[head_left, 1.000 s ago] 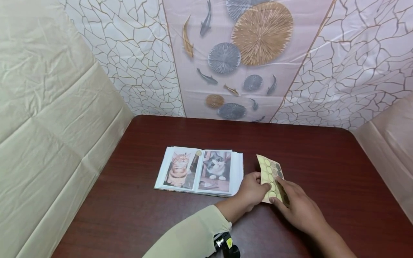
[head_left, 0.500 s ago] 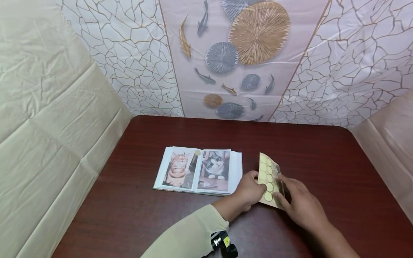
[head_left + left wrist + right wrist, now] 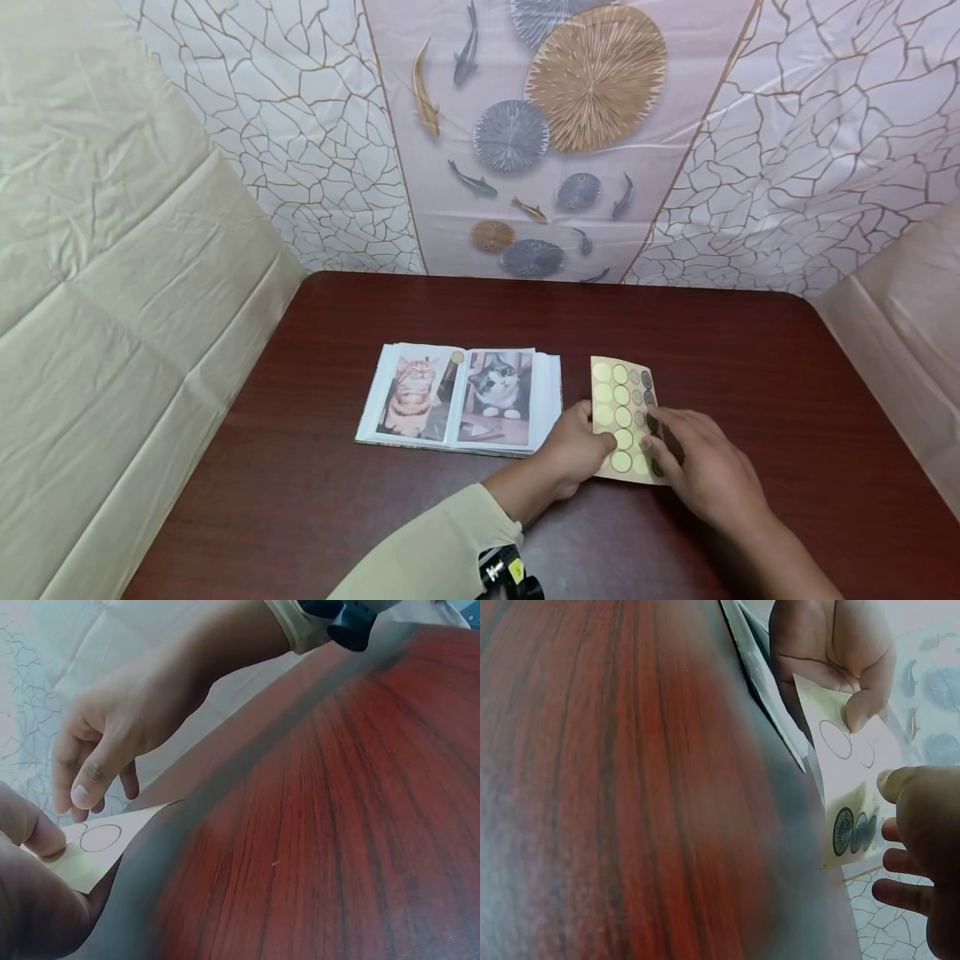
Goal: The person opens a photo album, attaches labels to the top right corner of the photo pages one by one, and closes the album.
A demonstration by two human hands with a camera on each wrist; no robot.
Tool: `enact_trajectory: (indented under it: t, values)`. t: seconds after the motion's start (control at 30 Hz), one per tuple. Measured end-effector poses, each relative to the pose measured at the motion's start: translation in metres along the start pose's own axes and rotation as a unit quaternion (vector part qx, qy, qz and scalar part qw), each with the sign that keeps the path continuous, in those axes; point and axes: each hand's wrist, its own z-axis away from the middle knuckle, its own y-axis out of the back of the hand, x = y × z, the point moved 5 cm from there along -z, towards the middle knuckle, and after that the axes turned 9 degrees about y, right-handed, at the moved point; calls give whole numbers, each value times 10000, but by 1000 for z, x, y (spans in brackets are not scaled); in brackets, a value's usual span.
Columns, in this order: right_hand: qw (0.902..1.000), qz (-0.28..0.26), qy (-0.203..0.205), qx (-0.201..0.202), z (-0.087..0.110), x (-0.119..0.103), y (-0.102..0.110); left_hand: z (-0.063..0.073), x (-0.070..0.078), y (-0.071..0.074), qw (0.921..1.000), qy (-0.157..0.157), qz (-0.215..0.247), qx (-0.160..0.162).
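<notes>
Sheet (image 3: 611, 394) turned more face-on | cream | yellow circles (image 3: 622, 417), dark circles (image 3: 647, 380) at right

Close by, the left hand (image 3: 34, 892) pinches a pale sheet (image 3: 101, 838) printed with circle outlines, while the right hand (image 3: 124, 712) reaches over it, fingers pointing down, a dark device (image 3: 351, 628) by its light cuff (image 3: 289, 628). A reddish wood-grain surface (image 3: 315, 817) spreads beside them, with pale cloth (image 3: 127, 634) behind.
</notes>
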Motion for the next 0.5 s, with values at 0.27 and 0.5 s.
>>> enact_trajectory:
  t: [0.27, 0.5]
  values:
    - [9989, 50, 258, 381, -4, -5, 6, 7, 0, -2, 9985, 20, 313, -449]
    - [9987, 79, 277, 428, -6, -7, 8, 10, 3, 0, 9984, -8, 289, -480]
